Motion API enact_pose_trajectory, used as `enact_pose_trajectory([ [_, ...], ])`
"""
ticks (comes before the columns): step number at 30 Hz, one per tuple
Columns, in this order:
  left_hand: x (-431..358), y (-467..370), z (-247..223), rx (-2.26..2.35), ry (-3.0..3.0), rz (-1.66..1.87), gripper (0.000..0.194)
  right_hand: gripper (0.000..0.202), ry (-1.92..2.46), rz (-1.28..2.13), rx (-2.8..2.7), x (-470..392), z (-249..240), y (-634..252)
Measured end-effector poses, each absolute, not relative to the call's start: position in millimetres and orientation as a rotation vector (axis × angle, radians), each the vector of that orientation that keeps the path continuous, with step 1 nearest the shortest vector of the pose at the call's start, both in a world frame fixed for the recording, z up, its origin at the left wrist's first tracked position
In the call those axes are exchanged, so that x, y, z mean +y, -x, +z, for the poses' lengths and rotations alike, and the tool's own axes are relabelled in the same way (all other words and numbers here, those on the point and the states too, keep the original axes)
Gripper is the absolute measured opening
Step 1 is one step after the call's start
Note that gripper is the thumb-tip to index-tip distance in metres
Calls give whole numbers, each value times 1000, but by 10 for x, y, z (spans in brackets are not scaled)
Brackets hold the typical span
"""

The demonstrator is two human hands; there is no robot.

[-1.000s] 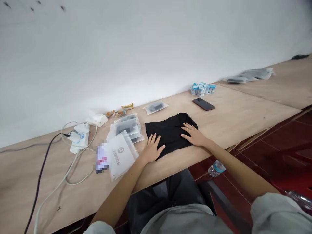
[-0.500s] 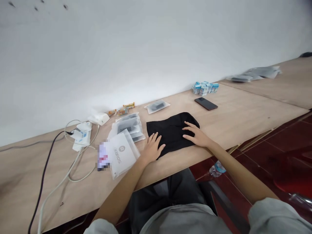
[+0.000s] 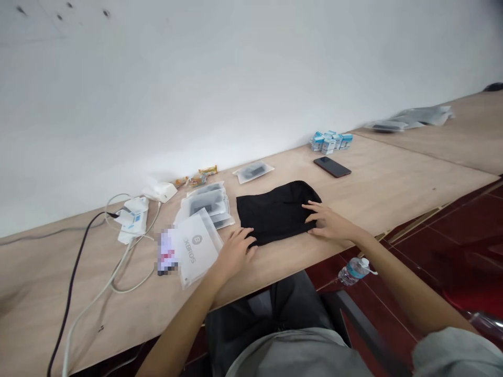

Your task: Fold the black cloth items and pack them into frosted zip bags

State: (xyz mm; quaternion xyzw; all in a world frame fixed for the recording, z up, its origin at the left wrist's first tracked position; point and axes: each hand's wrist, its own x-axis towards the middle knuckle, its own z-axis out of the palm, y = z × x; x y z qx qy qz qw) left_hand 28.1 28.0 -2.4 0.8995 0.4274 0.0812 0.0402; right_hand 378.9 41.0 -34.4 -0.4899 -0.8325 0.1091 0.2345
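A black cloth (image 3: 275, 212) lies flat on the wooden table (image 3: 283, 262) in front of me. My left hand (image 3: 237, 251) rests at its near left corner, fingers apart, fingertips touching the edge. At the cloth's right end is my right hand (image 3: 328, 221), its fingers spread with the tips on the fabric. Just left of my left hand lies a white frosted pouch (image 3: 198, 248) with printed lettering. Behind that pouch, several translucent pouches with dark contents (image 3: 208, 201) are stacked.
Another pouch (image 3: 253, 171), a phone (image 3: 332, 166) and small blue-white boxes (image 3: 330, 142) sit toward the wall. Cables (image 3: 73, 283) and a white box (image 3: 133, 217) are at left. More bags (image 3: 412, 119) lie far right. A water bottle (image 3: 353, 270) stands below the table edge.
My left hand has slid left and toward me, off most of the cloth. My right hand has moved right and slightly nearer, to the cloth's edge. The cloth's near left corner now lies flatter.
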Motion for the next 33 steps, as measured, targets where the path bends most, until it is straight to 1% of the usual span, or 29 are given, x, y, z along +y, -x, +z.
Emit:
enact_pose_trajectory([
  [3,280,-276,41,1309,-2744,294,23,16,1323,298,-2257,404,-313,-3789],
  [8,424,-222,171,1242,-2590,319,23,20,1274,423,-2215,435,-233,-3797],
  [13,754,-305,190,1491,-2420,408,26,17,1389,358,-2035,632,-238,-3764],
  [16,883,-389,149,1665,-2437,333,26,13,1479,284,-2008,772,-307,-3721],
  [19,908,-453,98,1809,-2453,170,29,9,1574,231,-2037,875,-407,-3673],
  [22,861,-498,48,1912,-2481,74,28,10,1628,161,-2058,916,-478,-3633],
  [25,775,-518,27,1904,-2630,159,27,18,1592,66,-2066,866,-456,-3617],
  [27,705,-502,34,1736,-2772,208,30,28,1499,51,-2132,783,-395,-3626],
  [29,634,-458,47,1560,-2852,168,31,40,1421,113,-2257,686,-329,-3655],
  [31,575,-396,58,1505,-2856,73,37,51,1421,202,-2375,608,-286,-3701],
  [33,539,-334,60,1522,-2842,-4,41,55,1452,254,-2434,574,-273,-3758],
])
